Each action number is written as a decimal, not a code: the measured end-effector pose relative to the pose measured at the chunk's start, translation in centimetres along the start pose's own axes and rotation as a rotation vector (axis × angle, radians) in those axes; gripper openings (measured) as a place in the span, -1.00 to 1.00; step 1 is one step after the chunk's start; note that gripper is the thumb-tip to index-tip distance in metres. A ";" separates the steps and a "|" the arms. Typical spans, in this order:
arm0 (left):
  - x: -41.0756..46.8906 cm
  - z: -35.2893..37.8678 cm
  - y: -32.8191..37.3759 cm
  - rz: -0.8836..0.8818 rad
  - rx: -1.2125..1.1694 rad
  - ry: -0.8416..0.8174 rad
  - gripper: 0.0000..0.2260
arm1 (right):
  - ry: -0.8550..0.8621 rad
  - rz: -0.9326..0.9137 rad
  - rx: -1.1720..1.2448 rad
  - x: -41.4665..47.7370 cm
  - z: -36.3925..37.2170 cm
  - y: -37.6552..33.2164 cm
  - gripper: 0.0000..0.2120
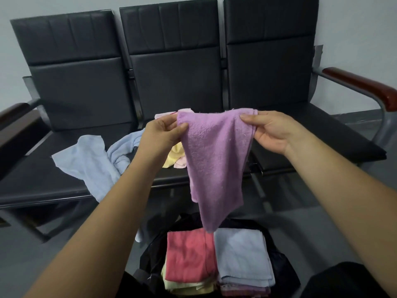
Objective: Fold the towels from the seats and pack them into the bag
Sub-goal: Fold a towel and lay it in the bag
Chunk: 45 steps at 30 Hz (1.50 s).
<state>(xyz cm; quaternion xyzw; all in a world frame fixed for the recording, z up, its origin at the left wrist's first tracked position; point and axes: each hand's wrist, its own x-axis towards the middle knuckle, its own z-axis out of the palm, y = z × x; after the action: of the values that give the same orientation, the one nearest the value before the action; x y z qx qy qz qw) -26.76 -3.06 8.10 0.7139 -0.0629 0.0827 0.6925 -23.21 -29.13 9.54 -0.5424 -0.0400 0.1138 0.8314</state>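
A purple towel (214, 160) hangs in the air in front of the seats, its lower end just above the bag. My left hand (163, 132) pinches its top left corner and my right hand (270, 132) pinches its top right corner. Below, an open black bag (150, 254) holds folded towels: a red one (189, 257) on top of a yellow one (184, 287), and a light blue one (242, 254) beside them. On the seats lie a crumpled light blue towel (92, 162), a yellow towel (175, 155) and a pink towel (165, 115), partly hidden behind my left hand.
A row of three black padded seats (176, 67) stands against a grey wall, with dark red armrests at the far left (12, 115) and far right (365, 87). Grey floor (300, 211) lies under and in front of the seats.
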 end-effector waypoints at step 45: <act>-2.9 2.2 -6.6 -0.164 -0.031 -0.339 -0.68 | 0.101 -0.253 -0.021 -1.2 3.0 2.7 -0.52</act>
<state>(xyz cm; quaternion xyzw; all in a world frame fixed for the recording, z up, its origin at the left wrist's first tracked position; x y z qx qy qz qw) -28.18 -5.09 1.03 0.7096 -0.1216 -0.0967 0.6872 -25.32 -25.73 8.40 -0.5466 -0.0673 -0.0197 0.8344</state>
